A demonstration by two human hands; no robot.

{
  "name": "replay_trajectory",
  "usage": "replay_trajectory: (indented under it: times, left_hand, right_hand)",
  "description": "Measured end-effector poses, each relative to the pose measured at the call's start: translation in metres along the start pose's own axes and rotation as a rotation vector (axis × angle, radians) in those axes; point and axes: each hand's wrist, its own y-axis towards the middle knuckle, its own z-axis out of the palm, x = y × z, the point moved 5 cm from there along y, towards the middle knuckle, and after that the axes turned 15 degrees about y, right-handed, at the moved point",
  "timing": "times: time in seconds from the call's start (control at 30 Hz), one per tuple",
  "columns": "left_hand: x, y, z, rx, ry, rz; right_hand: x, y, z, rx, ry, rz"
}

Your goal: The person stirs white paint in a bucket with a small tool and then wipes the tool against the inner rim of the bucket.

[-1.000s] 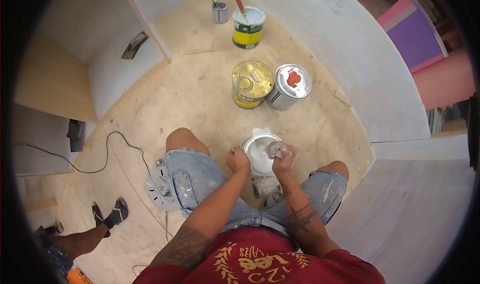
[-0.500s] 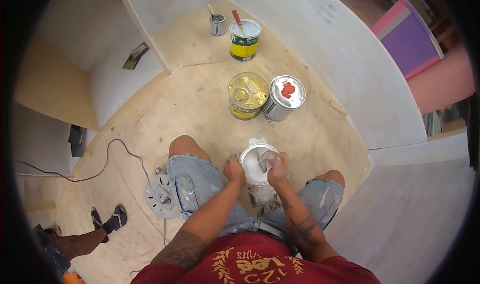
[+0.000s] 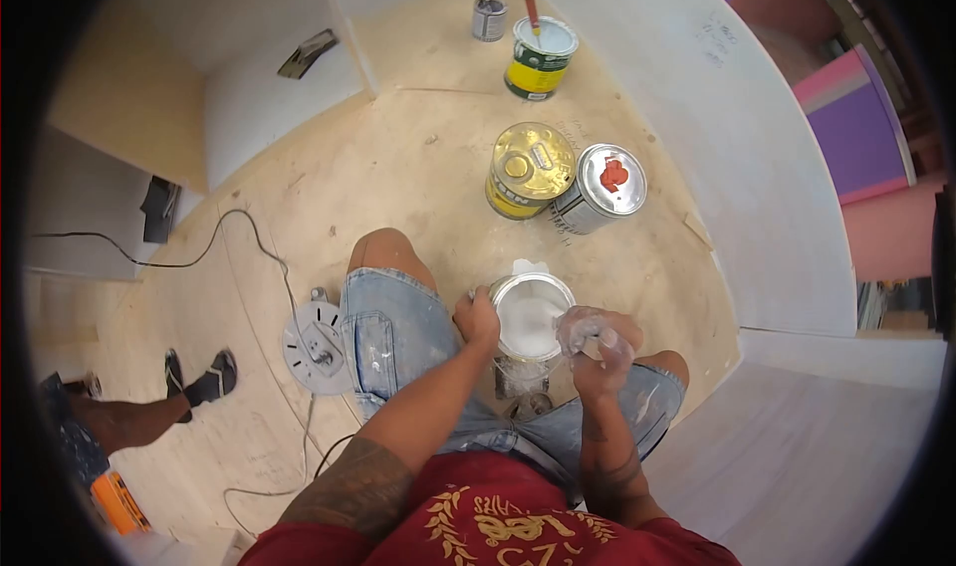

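Observation:
A round tin of white material [image 3: 534, 317] stands on the plywood floor between my knees. My left hand [image 3: 477, 317] is closed at the tin's left rim, its fingers against the side. At the right rim, my right hand [image 3: 599, 345] is closed around a lump of whitish, crumpled material [image 3: 583, 332] that I cannot make out clearly; white residue coats the fingers. Just below the tin lies a dusty sanding tool [image 3: 520, 377], partly hidden. Beyond the tin stand a gold-topped can [image 3: 533, 163] and a silver-lidded can with a red blotch [image 3: 611, 181], side by side.
A green and yellow bucket [image 3: 539, 63] with a red-handled tool and a small tin [image 3: 488, 20] stand farther back. A round grey disc tool [image 3: 317, 352] with a cable lies left of my knee. Another person's leg [image 3: 139, 422] is at the left. Curved white panels [image 3: 757, 168] stand right.
My right hand has moved from over the tin's mouth to its right rim, with the whitish lump. The view has shifted, and my left hand stays at the left rim.

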Motion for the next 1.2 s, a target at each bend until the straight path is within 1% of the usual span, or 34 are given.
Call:
replay_trajectory:
  times: [0.03,0.1,0.13,0.2,0.23,0.3,0.33,0.4,0.43,0.5,0.53,0.6,0.63,0.67,0.7,0.77,0.8,0.83,0.87,0.9,0.93,1.0,1.03,1.1,1.13,1.2]
  left_hand:
    - [-0.002,0.000,0.000,0.007,0.012,-0.006]
    - [-0.005,-0.002,-0.004,0.019,0.034,-0.002]
    - [-0.006,-0.003,-0.006,0.014,0.044,-0.003]
    - [-0.007,-0.002,-0.004,0.014,0.049,0.013]
    - [-0.005,0.001,-0.001,0.001,0.049,0.023]
    - [0.002,0.004,0.003,-0.010,0.049,0.015]
    - [0.000,0.005,0.003,-0.014,0.061,0.035]
    - [0.002,0.003,0.001,-0.006,0.089,0.051]
    - [-0.001,0.003,0.001,0.002,0.071,0.051]
    - [0.000,0.000,0.001,0.013,0.054,0.052]
    - [0.001,-0.001,-0.001,-0.026,0.068,0.054]
    - [-0.003,0.007,-0.001,-0.078,0.056,0.061]
    - [0.002,0.012,0.002,-0.060,0.082,0.045]
    - [0.010,0.012,0.004,-0.032,0.123,0.030]
    - [0.007,0.006,0.002,-0.017,0.136,0.035]
    - [-0.012,-0.005,-0.007,-0.027,0.051,0.023]
    - [-0.013,-0.006,-0.006,-0.021,0.059,0.026]
    - [-0.011,-0.007,-0.007,-0.015,0.071,0.022]
    - [-0.012,-0.006,-0.008,-0.012,0.079,0.023]
    - [-0.011,-0.003,-0.008,-0.013,0.080,0.036]
    - [-0.007,-0.002,-0.006,0.003,0.023,0.045]
    - [0.004,0.001,0.007,0.038,-0.058,0.075]
    - [0.010,0.003,0.013,0.062,-0.092,0.125]
    - [0.015,0.003,0.018,0.108,-0.146,0.187]
    - [0.015,0.004,0.018,0.121,-0.153,0.190]
    - [0.013,0.008,0.017,0.120,-0.144,0.143]
  right_hand:
    - [-0.017,-0.003,-0.011,0.005,0.002,0.012]
    - [-0.067,-0.023,-0.054,-0.109,-0.278,-0.015]
    - [-0.079,-0.030,-0.057,-0.115,-0.279,-0.020]
    - [-0.081,-0.035,-0.047,-0.127,-0.530,-0.195]
    - [-0.074,-0.034,-0.044,-0.120,-0.529,-0.205]
    - [-0.067,-0.035,-0.040,-0.107,-0.260,0.172]
    - [-0.049,-0.027,-0.027,-0.105,-0.264,0.179]
    - [-0.009,-0.012,0.007,0.105,-0.206,-0.081]
    - [-0.026,-0.017,-0.002,0.103,-0.211,-0.083]
    - [-0.069,-0.041,-0.034,-0.048,-0.510,-0.389]
    - [-0.078,-0.050,-0.037,-0.041,-0.509,-0.394]
    - [-0.100,-0.063,-0.029,0.187,-0.620,-0.193]
    - [-0.089,-0.056,-0.002,0.195,-0.620,-0.104]
    - [-0.065,-0.048,0.033,0.186,-0.626,-0.010]
    - [-0.042,-0.042,0.052,0.168,-0.636,-0.009]
    - [-0.008,-0.028,0.079,0.233,-0.522,-0.118]
    - [-0.002,-0.022,0.079,0.156,-0.554,-0.269]
    - [-0.020,-0.031,0.054,0.146,-0.556,-0.269]
    - [-0.057,-0.042,0.011,0.129,-0.634,-0.204]
    - [-0.066,-0.033,0.005,0.113,-0.709,-0.142]
    - [-0.070,-0.033,0.005,0.106,-0.708,-0.155]
    - [-0.076,-0.033,0.016,0.060,-0.728,0.034]
    - [-0.062,-0.029,0.033,0.025,-0.731,0.033]
    - [-0.030,-0.013,0.064,0.102,-0.559,-0.141]
    - [-0.030,-0.011,0.058,0.084,-0.566,-0.135]
    - [-0.034,-0.009,0.045,0.115,-0.637,-0.175]
